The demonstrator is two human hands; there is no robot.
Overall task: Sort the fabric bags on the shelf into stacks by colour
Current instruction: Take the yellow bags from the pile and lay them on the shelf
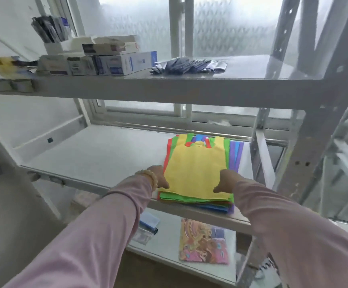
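Fabric bags (pixel 196 196) lie in one mixed pile at the right end of the middle shelf (pixel 98 154), their near edge level with the shelf's front lip. The left hand (pixel 158 177), with a bead bracelet (pixel 149 177) at the wrist, grips the near left corner of the yellow bag (pixel 196 169) on top, fingers closed on its edge. The right hand (pixel 226 181) holds the near right corner the same way. Both sleeves are a soft pink knit. The yellow bag is flat, matte and vest-shaped, with two handle loops at its far end. Green, red, blue and purple edges fan out beneath it. Left of the pile, the smooth white shelf surface is bare. Beyond, the upper shelf (pixel 189 84) carries cardboard boxes (pixel 125 63) and dark packets (pixel 187 65). Perforated metal uprights (pixel 308 142) bound the right side.
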